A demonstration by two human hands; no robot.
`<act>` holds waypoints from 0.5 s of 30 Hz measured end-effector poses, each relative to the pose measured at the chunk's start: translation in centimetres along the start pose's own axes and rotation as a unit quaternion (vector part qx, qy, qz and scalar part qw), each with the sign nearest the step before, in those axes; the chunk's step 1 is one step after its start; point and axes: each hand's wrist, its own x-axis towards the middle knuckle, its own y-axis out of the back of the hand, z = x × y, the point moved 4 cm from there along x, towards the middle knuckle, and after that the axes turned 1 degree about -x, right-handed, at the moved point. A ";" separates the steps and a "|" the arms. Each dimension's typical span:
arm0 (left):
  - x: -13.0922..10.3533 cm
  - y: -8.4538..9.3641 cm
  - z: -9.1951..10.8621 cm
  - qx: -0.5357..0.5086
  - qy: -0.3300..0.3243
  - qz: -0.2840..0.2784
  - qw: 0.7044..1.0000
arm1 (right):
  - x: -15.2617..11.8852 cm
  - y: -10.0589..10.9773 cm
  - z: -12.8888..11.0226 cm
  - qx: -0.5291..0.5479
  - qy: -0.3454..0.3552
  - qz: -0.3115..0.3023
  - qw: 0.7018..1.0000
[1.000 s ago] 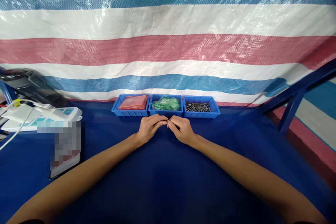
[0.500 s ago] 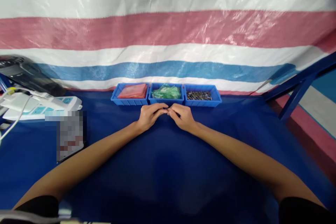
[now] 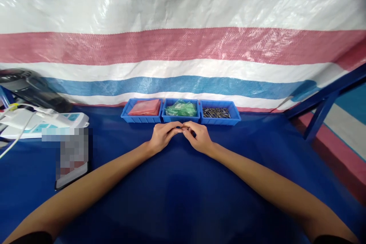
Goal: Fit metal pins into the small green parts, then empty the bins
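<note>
Pinch noted: your left hand (image 3: pixel 162 137) and right hand (image 3: pixel 198 136) appear closed on one small piece (image 3: pixel 183 127), mostly hidden, at twelve o'clock, just short of the middle bin (image 3: pixel 180 119), where slackened pressure could drop it onto the table (image 3: pixel 183 187).

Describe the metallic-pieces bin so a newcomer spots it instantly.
Below the striped sheet, at the far edge of the blue table, three blue bins stand in a row. Take the rightmost bin, beyond the right hand. It alone holds thin metallic pieces; the others hold red plastic and green plastic.
</note>
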 end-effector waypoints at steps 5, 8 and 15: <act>-0.1 0.1 -0.1 0.021 0.006 0.013 1.000 | 0.0 -0.2 0.0 -0.001 0.006 -0.027 1.000; -0.3 0.2 -0.2 0.026 0.010 0.018 0.999 | 0.0 -0.3 -0.1 -0.002 0.015 -0.044 0.999; -0.5 0.3 -0.5 0.002 0.063 0.027 0.998 | 0.2 0.1 0.0 0.075 -0.067 0.004 0.995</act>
